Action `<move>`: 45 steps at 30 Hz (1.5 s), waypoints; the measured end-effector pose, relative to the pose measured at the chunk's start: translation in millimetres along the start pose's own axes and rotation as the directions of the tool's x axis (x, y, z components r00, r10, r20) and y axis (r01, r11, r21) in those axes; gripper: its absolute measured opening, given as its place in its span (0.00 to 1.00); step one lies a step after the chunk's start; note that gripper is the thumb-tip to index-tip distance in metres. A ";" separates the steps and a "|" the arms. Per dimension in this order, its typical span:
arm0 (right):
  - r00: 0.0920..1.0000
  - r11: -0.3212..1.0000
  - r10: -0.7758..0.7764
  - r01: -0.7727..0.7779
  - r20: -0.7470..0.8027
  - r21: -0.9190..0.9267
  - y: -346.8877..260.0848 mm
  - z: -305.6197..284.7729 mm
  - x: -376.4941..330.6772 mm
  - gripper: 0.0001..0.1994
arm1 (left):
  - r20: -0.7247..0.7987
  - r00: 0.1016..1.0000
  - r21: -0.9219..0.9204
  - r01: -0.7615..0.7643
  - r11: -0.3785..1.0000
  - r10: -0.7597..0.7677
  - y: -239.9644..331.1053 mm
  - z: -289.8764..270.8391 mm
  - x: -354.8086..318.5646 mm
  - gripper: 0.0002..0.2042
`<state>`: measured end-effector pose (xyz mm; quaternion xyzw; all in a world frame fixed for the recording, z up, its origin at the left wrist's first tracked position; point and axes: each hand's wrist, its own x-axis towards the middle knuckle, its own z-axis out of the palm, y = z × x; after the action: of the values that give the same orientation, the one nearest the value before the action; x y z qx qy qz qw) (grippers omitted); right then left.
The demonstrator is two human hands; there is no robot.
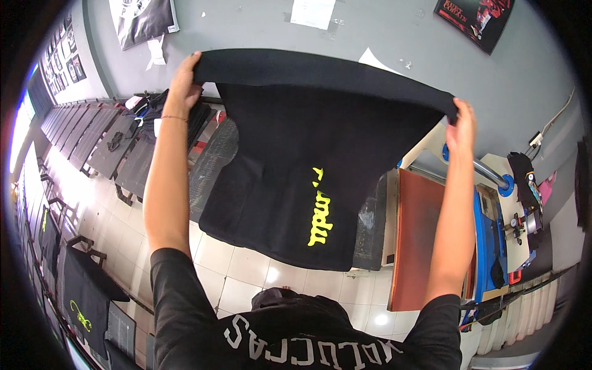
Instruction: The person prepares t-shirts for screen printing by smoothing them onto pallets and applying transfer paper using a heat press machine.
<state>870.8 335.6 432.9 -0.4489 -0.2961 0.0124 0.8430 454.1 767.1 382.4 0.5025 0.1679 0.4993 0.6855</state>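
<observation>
A black fabric panel [277, 203] stretches in front of me, with bright yellow-green lettering [320, 219] on its lower part. Its sides curve inward below the top. My left hand [185, 80] grips the top left corner, fingers closed round the cloth. At the top right corner my right hand [462, 126] pinches the cloth in the same way. The top edge hangs raised between both hands as a broad band, while the lower part lies on a dark worn board [372, 225]. Most of that board is hidden under the cloth.
On the right stands a machine with a reddish-brown flat plate [422, 237], blue parts and a pressure gauge [514, 222]. Dark slatted boards [80, 132] run along the left, with a clothes pile [151, 117]. Printed black cloth [83, 308] lies lower left. A grey wall [246, 24] stands behind.
</observation>
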 end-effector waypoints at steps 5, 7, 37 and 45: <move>0.998 0.996 0.046 -0.050 -0.050 -0.080 -54.3 -11.7 -110.8 0.06 | -0.047 0.999 -0.050 -0.014 0.999 0.012 19.3 -20.5 -91.8 0.13; 0.971 0.971 0.185 -0.204 -0.153 -0.122 -49.5 -21.2 -167.6 0.07 | -0.110 0.992 0.007 0.070 0.998 -0.069 6.0 -52.2 -134.2 0.16; 0.441 0.367 0.841 -0.891 -0.313 -0.268 161.0 -191.6 -506.9 0.07 | -0.360 0.823 0.441 0.566 0.697 -0.440 -268.1 -305.1 -347.3 0.14; 0.757 0.381 0.607 -0.544 -0.242 -0.748 191.5 -220.2 -519.9 0.14 | -0.308 0.755 0.286 0.654 0.701 -0.579 -285.5 -293.6 -369.5 0.27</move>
<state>601.5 135.7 -60.0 -0.8418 -0.1261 0.1897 0.4894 222.0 605.9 -91.3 0.4872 0.4856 0.2444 0.6834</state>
